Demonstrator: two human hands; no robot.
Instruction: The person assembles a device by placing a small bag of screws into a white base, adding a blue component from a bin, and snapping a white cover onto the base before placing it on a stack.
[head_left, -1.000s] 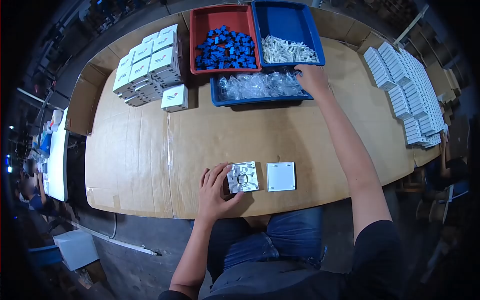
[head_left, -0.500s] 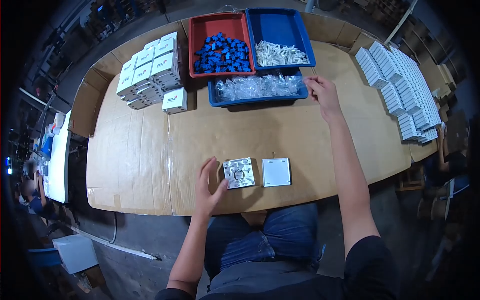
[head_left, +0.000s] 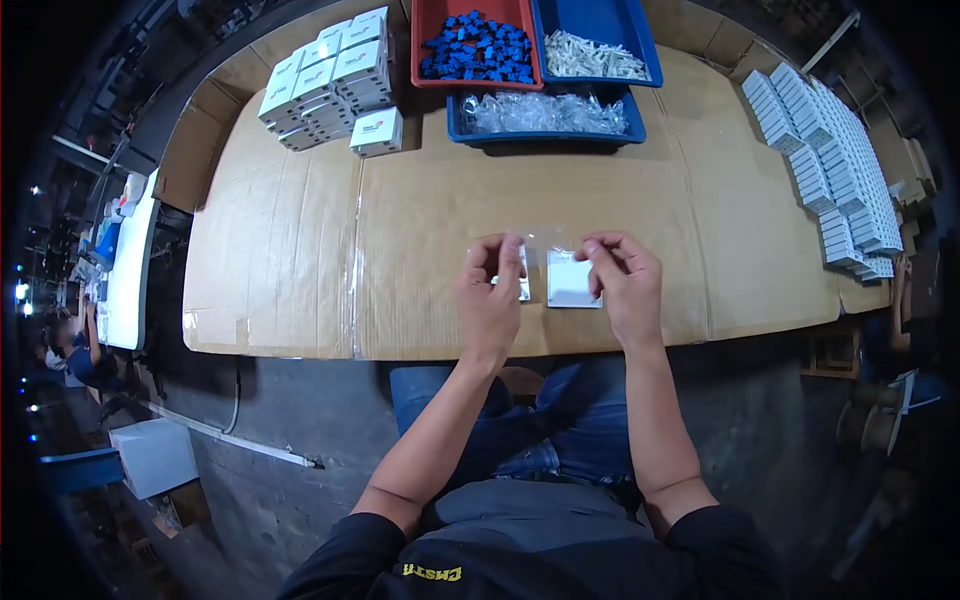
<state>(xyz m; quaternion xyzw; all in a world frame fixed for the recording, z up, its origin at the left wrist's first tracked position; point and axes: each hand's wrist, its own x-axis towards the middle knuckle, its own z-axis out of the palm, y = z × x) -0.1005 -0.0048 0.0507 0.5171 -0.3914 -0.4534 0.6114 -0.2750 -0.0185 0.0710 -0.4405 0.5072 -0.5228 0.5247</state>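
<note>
Head view: both bare hands are near the front edge of the cardboard-covered table [head_left: 440,200], with a clear plastic bag [head_left: 543,240] between their fingertips. Its visible span runs crosswise, roughly 9 to 3 o'clock; its outline is too faint to trace fully. The left hand [head_left: 490,305] looks pinched on the bag's 9 o'clock side, fingers curled to the thumb; the right hand [head_left: 632,290] looks pinched on the 3 o'clock side.

Below the hands lie two parts side by side, apart. The white square plate [head_left: 572,285] is flat, just to the 9 o'clock side of the right hand and nearer to it; its upper right corner is hidden by fingers. A second square part [head_left: 523,278] is mostly covered by the left hand, and whether either hand touches the parts cannot be told.

Toward 12 o'clock, a low blue tray [head_left: 550,138] holds a heap of clear bags. Beyond it, a red tray [head_left: 417,50] carries blue plastic pieces [head_left: 480,48], and, touching its right side, a deeper blue tray [head_left: 590,15] has small white pieces [head_left: 590,58]. Printed white boxes [head_left: 330,80] are stacked at 11 o'clock; rows of white units [head_left: 835,170] stand at 2 o'clock.
</note>
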